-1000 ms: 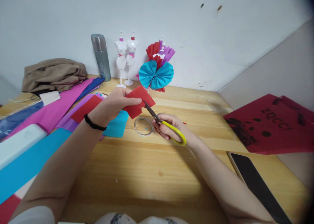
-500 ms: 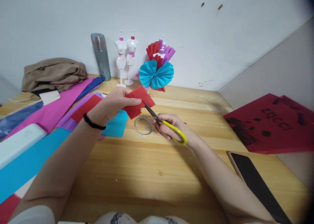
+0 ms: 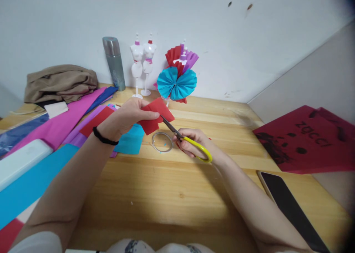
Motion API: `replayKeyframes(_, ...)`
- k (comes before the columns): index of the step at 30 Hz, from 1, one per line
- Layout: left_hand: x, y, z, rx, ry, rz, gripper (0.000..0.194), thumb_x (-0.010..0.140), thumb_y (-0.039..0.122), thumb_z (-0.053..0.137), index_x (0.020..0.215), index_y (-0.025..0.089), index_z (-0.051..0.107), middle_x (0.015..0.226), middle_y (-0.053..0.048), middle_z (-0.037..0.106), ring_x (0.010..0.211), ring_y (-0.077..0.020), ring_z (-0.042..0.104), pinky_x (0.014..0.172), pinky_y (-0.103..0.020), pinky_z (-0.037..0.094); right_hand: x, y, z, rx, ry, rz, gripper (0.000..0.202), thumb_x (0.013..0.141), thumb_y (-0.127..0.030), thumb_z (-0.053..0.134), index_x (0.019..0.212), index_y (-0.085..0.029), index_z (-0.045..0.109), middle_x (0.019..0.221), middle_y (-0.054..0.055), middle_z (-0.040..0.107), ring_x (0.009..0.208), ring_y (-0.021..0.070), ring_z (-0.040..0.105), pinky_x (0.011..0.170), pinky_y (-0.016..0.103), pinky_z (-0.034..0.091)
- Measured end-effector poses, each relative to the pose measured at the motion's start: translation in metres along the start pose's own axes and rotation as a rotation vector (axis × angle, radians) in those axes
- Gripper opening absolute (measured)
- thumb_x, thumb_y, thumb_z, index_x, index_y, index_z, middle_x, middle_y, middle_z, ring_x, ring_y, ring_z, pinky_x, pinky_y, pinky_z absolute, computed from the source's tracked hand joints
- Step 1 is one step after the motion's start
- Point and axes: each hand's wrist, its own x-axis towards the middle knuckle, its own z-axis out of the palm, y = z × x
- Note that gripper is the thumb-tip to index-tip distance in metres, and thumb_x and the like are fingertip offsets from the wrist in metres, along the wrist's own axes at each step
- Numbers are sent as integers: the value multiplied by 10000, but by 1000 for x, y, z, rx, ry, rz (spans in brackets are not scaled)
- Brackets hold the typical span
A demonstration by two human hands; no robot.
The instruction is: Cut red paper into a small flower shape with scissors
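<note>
We see the left hand [image 3: 132, 114] pinching a flat red paper-like piece [image 3: 159, 108] between thumb and fingers, held up between the two hands, its free edge turned toward the right hand [image 3: 191, 140], seemingly to keep it taut. That right hand grips yellow-handled scissors with dark metal blades [image 3: 172, 128], angled so that their tips meet the piece just beside the left thumb. A thin pale ring [image 3: 152, 142] lies near, below the gap between the hands, while a pleated turquoise paper-like fan [image 3: 177, 85] stands beyond them, perhaps set back to leave working room. We cannot tell whether the red piece is one folded sheet or two layers, nor how far the blades are parted at the tips. The right hand's fingers hide much of the handles, the left wrist covers part of a flat turquoise sheet [image 3: 133, 142], and both upper arms run out of view.
</note>
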Motion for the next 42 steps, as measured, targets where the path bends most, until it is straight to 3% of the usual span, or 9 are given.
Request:
replayKeyframes(15, 1, 1, -1, -11, -20, -8, 391, 633, 460, 991, 696, 136, 781, 667, -52, 723, 611, -142, 556, 563, -264, 371, -1, -2, -5, -37, -17, 51, 578, 877, -748, 851, 968, -196, 703, 682, -65, 540, 429, 53, 380, 390, 221, 265)
replayKeyframes(23, -2, 4, -1, -10, -14, 9, 451, 685, 532, 967, 686, 123, 775, 646, -69, 738, 586, -145, 565, 558, -265, 395, 1, -4, -5, -43, -20, 26, 568, 855, -723, 890, 954, -195, 708, 661, -79, 520, 433, 51, 371, 400, 227, 276)
replayKeyframes(33, -2, 5, 4, -124, -11, 2, 382, 634, 443, 1027, 730, 133, 825, 693, -79, 791, 614, -164, 654, 595, -264, 497, 1, 1, -5, -10, 16, 26, 580, 862, -740, 867, 976, -199, 691, 663, -80, 542, 399, 42, 363, 377, 220, 271)
replayKeyframes(42, 2, -6, 3, -223, -89, 16, 309, 735, 384, 978, 882, 132, 878, 820, -100, 848, 705, -192, 754, 697, -281, 608, 0, -4, -3, -23, 21, -6, 579, 907, -762, 808, 1002, -205, 678, 622, -93, 518, 418, 57, 375, 407, 216, 290)
